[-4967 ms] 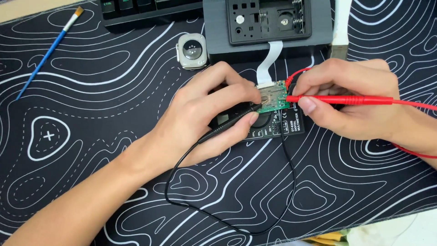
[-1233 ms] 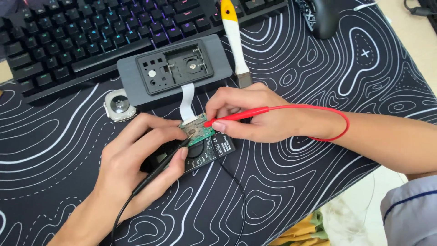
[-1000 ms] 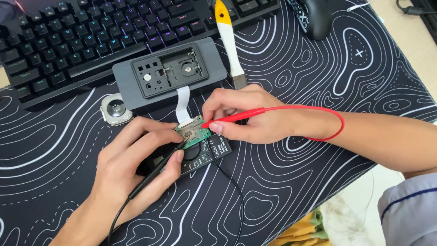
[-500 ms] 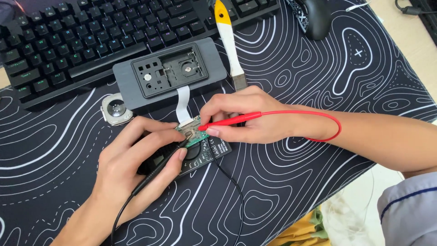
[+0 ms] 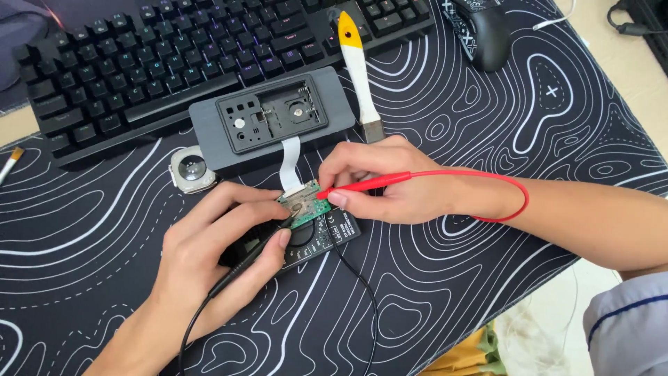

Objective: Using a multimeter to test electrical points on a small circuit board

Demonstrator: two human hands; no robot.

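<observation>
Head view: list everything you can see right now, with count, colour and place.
Circuit board: 1, green, mat centre, under both probe tips.
Red probe: 1, red, in right hand, tip on board.
Black probe: 1, black, in left hand, tip at board.
Meter: 1, black, under board.
Ribbon cable: 1, white, case to board.
Case: 1, grey, opened, above board.
Watch body: 1, silver, left of case.
Keyboard: 1, black, top.
Pry tool: 1, white and yellow, right of case.
Mouse: 1, black, top right.
Brush: 1, left edge.
Mat: 1, black, white lines.
Left hand: 1.
Right hand: 1.
</observation>
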